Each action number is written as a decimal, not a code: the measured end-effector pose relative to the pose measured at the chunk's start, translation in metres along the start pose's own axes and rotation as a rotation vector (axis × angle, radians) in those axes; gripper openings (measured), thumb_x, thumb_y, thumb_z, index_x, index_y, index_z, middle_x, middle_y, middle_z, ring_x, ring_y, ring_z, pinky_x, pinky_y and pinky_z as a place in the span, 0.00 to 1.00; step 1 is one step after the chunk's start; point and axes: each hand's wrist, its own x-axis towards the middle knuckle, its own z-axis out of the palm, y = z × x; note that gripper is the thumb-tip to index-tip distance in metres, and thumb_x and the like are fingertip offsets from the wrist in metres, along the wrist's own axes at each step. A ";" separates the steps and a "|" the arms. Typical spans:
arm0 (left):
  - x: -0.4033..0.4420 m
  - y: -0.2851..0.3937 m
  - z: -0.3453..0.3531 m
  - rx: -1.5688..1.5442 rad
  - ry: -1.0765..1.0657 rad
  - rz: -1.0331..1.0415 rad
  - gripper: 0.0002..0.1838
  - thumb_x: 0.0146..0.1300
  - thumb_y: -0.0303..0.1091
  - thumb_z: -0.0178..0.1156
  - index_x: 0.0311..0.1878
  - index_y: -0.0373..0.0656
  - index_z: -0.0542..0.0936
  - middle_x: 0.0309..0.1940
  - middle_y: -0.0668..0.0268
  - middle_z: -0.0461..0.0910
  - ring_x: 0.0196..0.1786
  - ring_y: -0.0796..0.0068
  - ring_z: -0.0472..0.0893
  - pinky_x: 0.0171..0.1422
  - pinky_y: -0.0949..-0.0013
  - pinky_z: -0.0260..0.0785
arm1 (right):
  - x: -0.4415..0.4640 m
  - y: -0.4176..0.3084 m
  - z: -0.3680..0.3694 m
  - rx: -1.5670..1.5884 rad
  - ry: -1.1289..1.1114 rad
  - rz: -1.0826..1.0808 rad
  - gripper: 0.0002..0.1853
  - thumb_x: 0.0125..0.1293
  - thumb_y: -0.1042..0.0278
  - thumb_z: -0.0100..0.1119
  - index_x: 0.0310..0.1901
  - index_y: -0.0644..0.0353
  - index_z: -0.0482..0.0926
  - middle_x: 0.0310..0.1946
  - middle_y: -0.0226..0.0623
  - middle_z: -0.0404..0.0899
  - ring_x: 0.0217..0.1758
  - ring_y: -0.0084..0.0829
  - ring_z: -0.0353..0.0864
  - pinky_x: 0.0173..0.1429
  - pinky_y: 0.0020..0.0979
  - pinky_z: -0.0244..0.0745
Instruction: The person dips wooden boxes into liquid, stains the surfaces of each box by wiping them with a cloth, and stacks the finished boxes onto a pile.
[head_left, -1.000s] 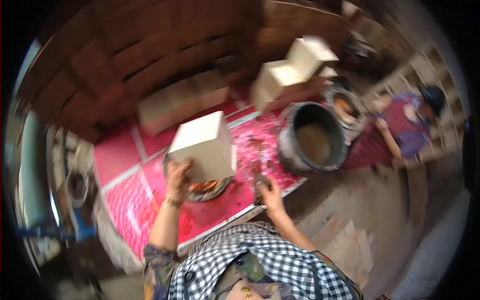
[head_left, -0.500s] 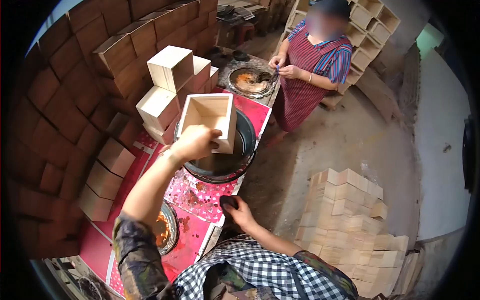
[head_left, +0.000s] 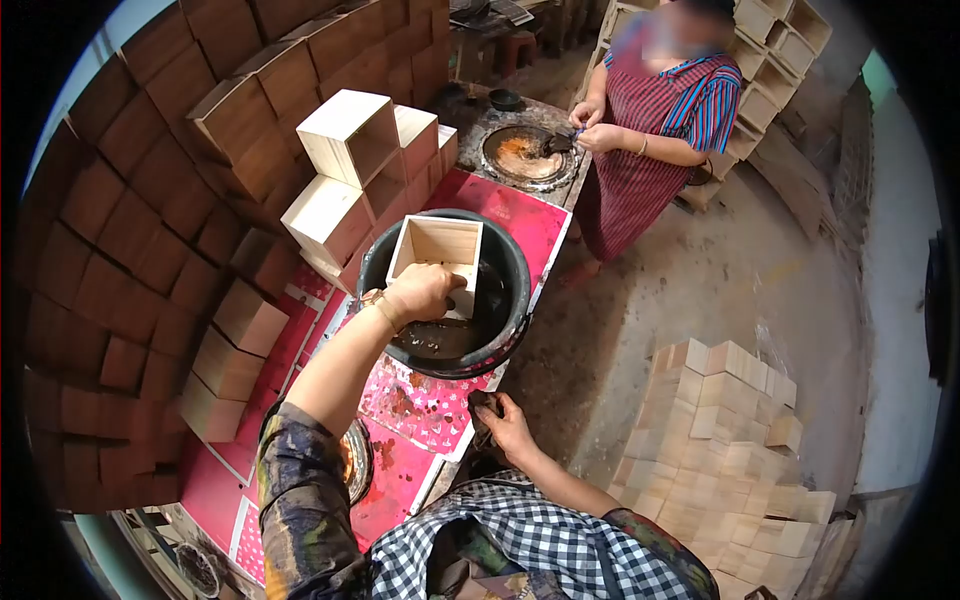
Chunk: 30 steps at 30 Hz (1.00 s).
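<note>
My left hand [head_left: 422,293] grips the near wall of a pale, open-topped wooden box [head_left: 448,240]. The box is tilted inside a black basin [head_left: 516,275] that contains dark liquid; its lower edge is at or close to the liquid, though exact contact is hard to tell. By the table's front edge, my right hand [head_left: 510,430] is closed around a small dark wad [head_left: 482,403], possibly a cloth or sponge.
Pale boxes [head_left: 345,130] are stacked behind the basin, beside a wall of brown boxes [head_left: 130,210]. Many pale boxes [head_left: 710,420] stand on the floor at right. Across the table, a person [head_left: 640,150] works near a round pan [head_left: 527,155].
The wooden box has gone down deeper into the basin with my left hand. My right hand still holds the dark wad. The whole view has shifted slightly.
</note>
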 end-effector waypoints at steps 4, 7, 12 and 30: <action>-0.013 0.013 -0.029 0.052 0.034 -0.008 0.21 0.46 0.28 0.60 0.48 0.49 0.82 0.31 0.53 0.82 0.37 0.52 0.82 0.45 0.57 0.74 | 0.013 0.004 0.002 -0.031 -0.034 0.001 0.14 0.64 0.74 0.58 0.50 0.65 0.72 0.40 0.34 0.79 0.41 0.22 0.77 0.47 0.25 0.72; -0.026 0.026 -0.046 0.062 0.064 -0.002 0.19 0.47 0.28 0.60 0.46 0.48 0.82 0.31 0.55 0.82 0.38 0.54 0.82 0.44 0.57 0.74 | 0.019 0.013 0.013 0.000 -0.101 0.022 0.14 0.63 0.74 0.59 0.50 0.65 0.72 0.40 0.34 0.78 0.42 0.23 0.76 0.48 0.26 0.72; -0.047 0.022 -0.035 0.095 0.167 0.033 0.11 0.49 0.28 0.60 0.39 0.46 0.81 0.30 0.59 0.80 0.39 0.56 0.81 0.44 0.58 0.73 | 0.019 0.018 0.033 -0.164 -0.201 0.133 0.14 0.63 0.74 0.60 0.50 0.63 0.73 0.42 0.30 0.77 0.44 0.23 0.75 0.51 0.26 0.70; -0.105 0.028 -0.001 -0.267 0.853 -0.046 0.14 0.46 0.22 0.65 0.36 0.41 0.71 0.31 0.60 0.71 0.44 0.58 0.74 0.62 0.53 0.59 | 0.026 0.007 0.067 -0.371 -0.495 0.168 0.17 0.62 0.69 0.60 0.51 0.62 0.73 0.41 0.32 0.77 0.43 0.22 0.75 0.50 0.26 0.70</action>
